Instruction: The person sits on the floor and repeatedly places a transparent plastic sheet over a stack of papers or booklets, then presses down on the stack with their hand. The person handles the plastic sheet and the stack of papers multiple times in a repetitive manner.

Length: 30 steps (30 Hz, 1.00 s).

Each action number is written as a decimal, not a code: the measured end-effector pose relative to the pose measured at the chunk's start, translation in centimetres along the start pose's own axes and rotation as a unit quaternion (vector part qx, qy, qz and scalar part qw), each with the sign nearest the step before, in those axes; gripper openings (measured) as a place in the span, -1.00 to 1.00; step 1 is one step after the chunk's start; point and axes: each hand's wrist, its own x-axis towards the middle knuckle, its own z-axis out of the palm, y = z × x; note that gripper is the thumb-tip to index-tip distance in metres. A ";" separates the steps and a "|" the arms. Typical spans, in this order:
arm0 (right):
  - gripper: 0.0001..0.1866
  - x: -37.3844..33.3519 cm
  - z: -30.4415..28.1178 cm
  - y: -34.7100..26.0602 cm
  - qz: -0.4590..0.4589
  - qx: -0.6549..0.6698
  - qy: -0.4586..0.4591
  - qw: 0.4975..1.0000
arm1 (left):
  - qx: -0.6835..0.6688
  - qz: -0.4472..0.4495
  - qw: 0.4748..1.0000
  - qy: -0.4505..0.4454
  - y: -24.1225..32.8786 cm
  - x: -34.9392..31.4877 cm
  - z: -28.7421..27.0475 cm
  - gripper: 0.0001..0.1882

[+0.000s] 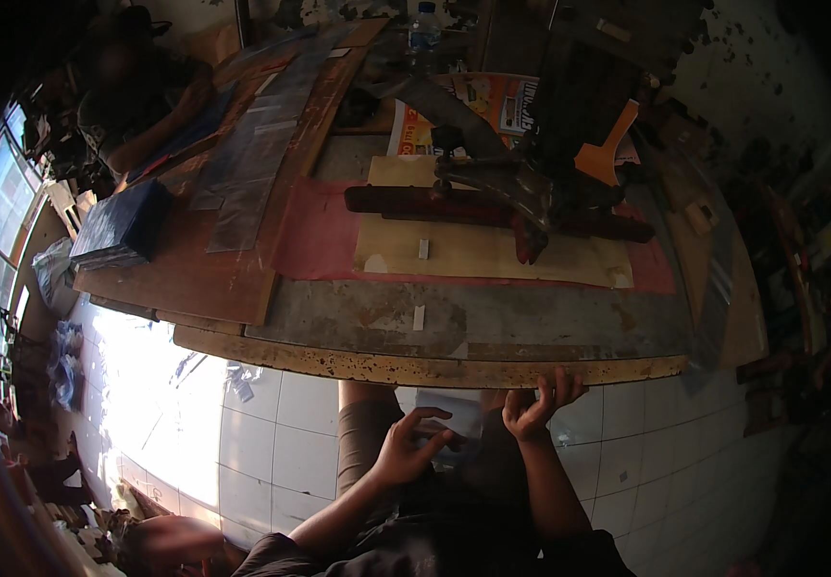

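Stack: on the left we counted one blue stack (122,226), at the near corner of a brown board (180,274).
Other people: we saw two, a co-worker (161,120) at the far left with an arm over the board, and a blurred second person (180,543) at lower left.
Clear strips: one long clear strip (260,149) lay along the board.
Left hand: our left hand (406,454) hung over our lap, thumb and forefinger apart and bent; we could not tell whether they gripped anything.
Clear sheet: one, the clear sheet (463,412), was over our lap, just beside the left fingers and below the table edge.
White strips: we counted two small ones, one white strip (424,249) on the yellow sheet (487,252), the other on the bare tabletop.
Bottle: one bottle (424,34) stood upright at the back.
Right hand: our right hand (538,409) met the table edge, fingers curled; we could not tell how firmly they held.
Press: one dark press (502,178), its long bar crossing above the yellow sheet.
Orange piece: one orange piece (600,162), right of the press.
Surface: the grey table (338,313) was stained, its wooden edge chipped; a pink sheet (314,231) lay beneath the yellow one.
Room: sunlight whitened part of the tiled floor (305,404), beside a window (2,192) at left.
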 end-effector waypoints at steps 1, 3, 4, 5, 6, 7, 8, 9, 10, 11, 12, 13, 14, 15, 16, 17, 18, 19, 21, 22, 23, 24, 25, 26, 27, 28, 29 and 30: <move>-0.40 0.0 0.0 0.0 0.001 0.001 -0.001 1.000 | 0.001 0.004 1.000 -0.002 -0.1 0.0 0.0 -0.72; -0.40 0.0 0.0 0.0 0.002 0.002 -0.003 1.000 | 0.003 0.011 1.000 -0.007 -0.2 0.0 -0.1 -0.72; -0.41 0.0 0.0 -0.1 0.002 0.001 -0.003 1.000 | 0.003 0.014 1.000 -0.007 -0.2 0.1 -0.1 -0.72; -0.41 0.0 -0.1 -0.1 0.002 0.001 -0.003 1.000 | 0.004 0.018 1.000 -0.007 -0.3 0.1 -0.1 -0.72; -0.41 0.0 -0.1 -0.1 0.002 0.001 -0.002 1.000 | 0.005 0.022 1.000 -0.008 -0.3 0.1 -0.1 -0.72; -0.41 0.0 -0.1 0.0 0.001 0.000 -0.001 1.000 | 0.003 0.019 1.000 -0.008 -0.3 0.1 -0.1 -0.72; -0.41 0.1 0.0 0.0 0.000 0.000 0.001 1.000 | 0.002 0.017 1.000 -0.007 -0.3 0.1 -0.1 -0.72; -0.41 0.1 0.0 0.0 0.000 -0.001 0.002 1.000 | 0.001 0.014 1.000 -0.007 -0.2 0.1 -0.1 -0.72; -0.41 0.0 0.0 0.0 0.001 -0.001 0.003 1.000 | 0.006 0.014 1.000 -0.007 -0.1 0.1 -0.1 -0.71; -0.40 0.0 0.0 0.0 0.001 -0.001 0.004 1.000 | 0.011 0.015 1.000 -0.007 0.0 0.2 -0.1 -0.71; -0.41 0.1 0.0 0.0 0.001 -0.003 0.002 1.000 | 0.016 0.015 1.000 -0.006 0.1 0.2 -0.1 -0.71; -0.41 0.2 -0.1 -0.1 0.002 -0.004 0.000 1.000 | 0.015 0.013 1.000 -0.005 0.1 0.2 -0.2 -0.71; -0.41 0.3 -0.1 -0.2 0.002 -0.006 -0.002 1.000 | 0.014 0.010 1.000 -0.004 0.1 0.1 -0.2 -0.71; -0.41 0.3 -0.2 -0.2 0.003 -0.004 -0.002 1.000 | 0.013 0.008 1.000 -0.004 0.0 0.1 -0.3 -0.71; -0.42 0.4 -0.2 -0.2 0.003 -0.002 -0.001 1.000 | 0.010 0.007 1.000 -0.003 0.0 0.1 -0.3 -0.71; -0.42 0.4 -0.2 -0.2 0.003 0.001 -0.001 1.000 | 0.007 0.005 1.000 -0.002 0.0 0.1 -0.3 -0.71; -0.42 0.4 -0.2 -0.2 0.002 0.002 -0.001 1.000 | 0.004 0.003 1.000 -0.001 0.0 0.1 -0.2 -0.72; -0.41 0.3 -0.2 -0.1 0.002 0.004 0.000 1.000 | 0.010 0.005 1.000 -0.002 0.0 0.2 -0.3 -0.72; -0.41 0.2 -0.2 -0.1 0.003 0.003 -0.001 1.000 | 0.020 0.011 1.000 -0.005 0.0 0.2 -0.4 -0.72; -0.41 0.1 -0.2 -0.1 0.005 0.000 -0.002 1.000 | 0.024 0.011 1.000 -0.005 0.1 0.2 -0.4 -0.71; -0.40 0.0 -0.2 -0.2 0.007 -0.003 -0.003 1.000 | 0.027 0.012 1.000 -0.005 0.2 0.2 -0.4 -0.71; -0.40 0.0 -0.3 -0.2 0.007 -0.002 -0.003 1.000 | 0.031 0.013 0.999 -0.005 0.3 0.3 -0.4 -0.71; -0.40 0.1 -0.4 -0.2 0.007 -0.002 -0.003 1.000 | 0.032 0.012 0.999 -0.004 0.4 0.3 -0.4 -0.71; -0.40 0.1 -0.4 -0.3 0.007 -0.001 -0.003 1.000 | 0.034 0.011 0.999 -0.003 0.4 0.2 -0.3 -0.71; -0.41 0.1 -0.5 -0.3 0.005 0.000 -0.001 1.000 | 0.036 0.010 0.999 -0.001 0.4 0.1 -0.3 -0.71; -0.42 0.2 -0.5 -0.3 0.004 0.001 0.001 1.000 | 0.030 0.006 1.000 -0.002 0.4 0.1 -0.3 -0.71; -0.43 0.2 -0.6 -0.3 0.003 0.002 0.003 1.000 | 0.025 0.001 1.000 -0.002 0.5 0.1 -0.3 -0.71; -0.44 0.3 -0.7 -0.5 0.010 0.005 -0.006 1.000 | 0.019 -0.003 1.000 -0.002 0.5 0.1 -0.4 -0.71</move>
